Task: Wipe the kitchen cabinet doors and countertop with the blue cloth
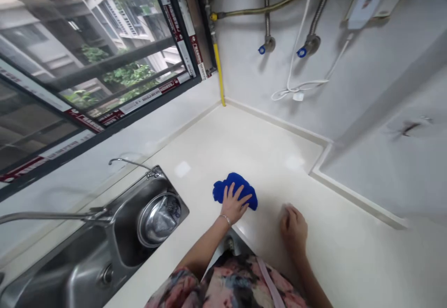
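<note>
Cloth (235,180), bright blue and crumpled, lay lengthwise left to right under our spread left hand (234,205) on the glossy cream countertop (258,145); our right hand (294,229), apart to its right, curled loosely, its hold unclear. We saw a round, shiny metal basin (141,229) inside the double stainless-steel sink (87,252), contents uncertain.

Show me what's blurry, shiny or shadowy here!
Head view: the right hand looks smeared, the left hand clearer; head view: pale glare patches on the counter, bright glints on the bowl; head view: a soft shadow slants across the wall.
</note>
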Motion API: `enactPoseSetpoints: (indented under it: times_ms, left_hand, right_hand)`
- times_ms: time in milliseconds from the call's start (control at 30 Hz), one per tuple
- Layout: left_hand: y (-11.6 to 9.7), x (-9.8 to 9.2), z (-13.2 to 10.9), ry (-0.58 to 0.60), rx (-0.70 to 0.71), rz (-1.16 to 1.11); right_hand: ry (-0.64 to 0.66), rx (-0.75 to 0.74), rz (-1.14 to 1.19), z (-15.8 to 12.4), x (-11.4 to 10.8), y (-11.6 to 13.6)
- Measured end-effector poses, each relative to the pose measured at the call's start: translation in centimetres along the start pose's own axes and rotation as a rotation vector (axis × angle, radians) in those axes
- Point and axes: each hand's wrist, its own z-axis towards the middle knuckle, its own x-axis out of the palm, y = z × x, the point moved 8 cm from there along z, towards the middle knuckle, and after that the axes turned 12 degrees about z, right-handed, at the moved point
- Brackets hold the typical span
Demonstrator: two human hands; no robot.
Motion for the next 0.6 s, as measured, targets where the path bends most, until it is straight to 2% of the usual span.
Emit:
enactPoseSetpoints:
  times_ms: [167,267,367,600]
  left_hand:
    - [7.4,-2.7,-6.5,0.006,-0.189,0.157]
    - [12.7,-4.3,-7.4,-0.034,-0.348,0.271]
    - [17.9,-5.6,-5.3,-0.054,-0.500,0.360]
    - [29.7,-8.1,2.3,-0.020,-0.778,0.434]
  right_hand:
    - [0.016,0.027,0.052,-0.3,0.0,-0.4]
    - [0.018,0.047,0.049,-0.5,-0.2,-0.5]
    - [0.031,0.053,0.023,-0.7,-0.3,-0.6]
    - [0.065,0.091,-0.033,-0.6,-0.8,-0.5]
